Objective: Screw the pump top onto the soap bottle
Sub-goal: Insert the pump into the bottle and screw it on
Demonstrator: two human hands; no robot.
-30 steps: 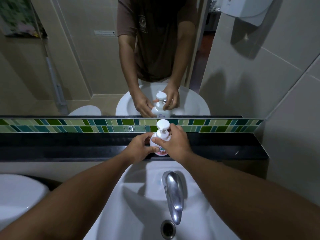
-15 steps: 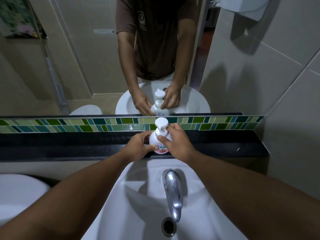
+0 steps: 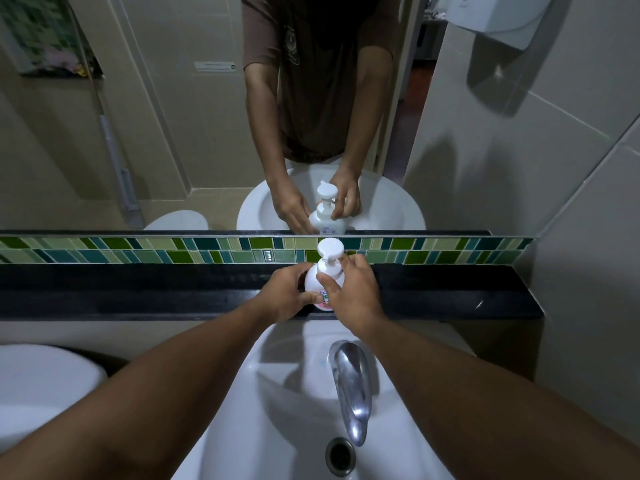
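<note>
Black stone ledge (image 3: 138, 289) ran below a wall mirror (image 3: 138, 133) and a band of green mosaic tile (image 3: 104, 250), behind a white sink (image 3: 277, 393) with a chrome faucet (image 3: 349, 386). Soap bottle (image 3: 313, 277), white with a pink-trimmed label, stood upright on the ledge at centre. Left hand (image 3: 282, 296) was wrapped around the bottle's body, thumb across the label. Right hand (image 3: 351, 292) was closed on the collar of the pump top (image 3: 329, 254), thumb at the near side, fingers behind. Pump top sat upright on the bottle neck. Mirror showed both hands at the bottle.
</note>
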